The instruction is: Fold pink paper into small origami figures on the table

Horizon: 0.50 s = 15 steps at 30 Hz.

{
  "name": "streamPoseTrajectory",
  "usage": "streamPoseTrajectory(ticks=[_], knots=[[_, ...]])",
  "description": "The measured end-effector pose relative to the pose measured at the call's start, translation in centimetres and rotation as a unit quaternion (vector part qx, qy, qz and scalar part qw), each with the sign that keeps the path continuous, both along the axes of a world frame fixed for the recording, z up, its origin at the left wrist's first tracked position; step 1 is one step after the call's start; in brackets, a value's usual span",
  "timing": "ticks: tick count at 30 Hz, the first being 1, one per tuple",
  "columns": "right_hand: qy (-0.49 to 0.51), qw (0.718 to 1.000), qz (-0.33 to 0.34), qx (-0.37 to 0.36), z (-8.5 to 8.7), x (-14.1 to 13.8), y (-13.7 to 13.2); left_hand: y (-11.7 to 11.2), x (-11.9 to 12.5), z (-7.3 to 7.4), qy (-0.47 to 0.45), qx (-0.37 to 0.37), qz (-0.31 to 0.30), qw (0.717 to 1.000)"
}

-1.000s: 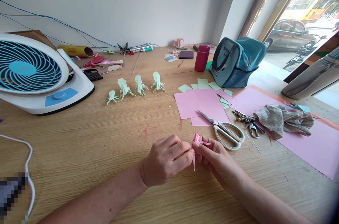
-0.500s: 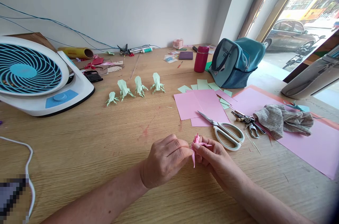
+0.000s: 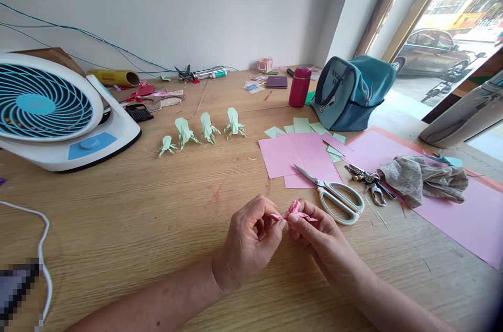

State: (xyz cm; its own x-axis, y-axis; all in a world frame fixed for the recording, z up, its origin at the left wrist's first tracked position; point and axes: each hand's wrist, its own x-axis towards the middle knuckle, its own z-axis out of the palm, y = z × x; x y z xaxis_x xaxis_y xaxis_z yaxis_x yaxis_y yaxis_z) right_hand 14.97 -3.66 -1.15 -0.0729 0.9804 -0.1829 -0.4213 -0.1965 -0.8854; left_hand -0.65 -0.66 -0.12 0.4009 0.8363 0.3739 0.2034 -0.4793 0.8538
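Note:
A small pink folded paper figure is pinched between both my hands just above the wooden table. My left hand grips its left tip with curled fingers. My right hand holds its right side, thumb and forefinger closed on it. White-handled scissors lie right beside my right hand, on pink paper squares. Several pale green folded figures stand in a row farther back.
A white and blue fan stands at the left, with a white cable near the front edge. A teal bag, a red bottle, keys, a grey cloth and a large pink sheet fill the right side.
The pink figure has been turned from hanging upright to lying more level, and a flap now sticks out to the left. Both hands rose slightly.

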Motion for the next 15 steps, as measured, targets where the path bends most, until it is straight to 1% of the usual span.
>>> streamPoseTrajectory(ticks=[4,7,10,15], knots=[[-0.009,1.0,-0.004,0.011,-0.37,0.12,0.0,-0.15,0.21,0.12,-0.022,-0.09,-0.003,0.996],[-0.015,1.0,-0.002,0.01,-0.58,0.21,0.02,-0.04,0.29,0.09,-0.028,-0.128,0.001,0.991],[-0.016,1.0,-0.002,0.013,-0.61,0.23,0.08,0.16,0.27,0.07,-0.014,-0.143,0.004,0.99],[-0.012,1.0,-0.007,0.023,-0.58,0.16,0.28,0.5,0.25,0.15,0.014,-0.137,0.012,0.99]])
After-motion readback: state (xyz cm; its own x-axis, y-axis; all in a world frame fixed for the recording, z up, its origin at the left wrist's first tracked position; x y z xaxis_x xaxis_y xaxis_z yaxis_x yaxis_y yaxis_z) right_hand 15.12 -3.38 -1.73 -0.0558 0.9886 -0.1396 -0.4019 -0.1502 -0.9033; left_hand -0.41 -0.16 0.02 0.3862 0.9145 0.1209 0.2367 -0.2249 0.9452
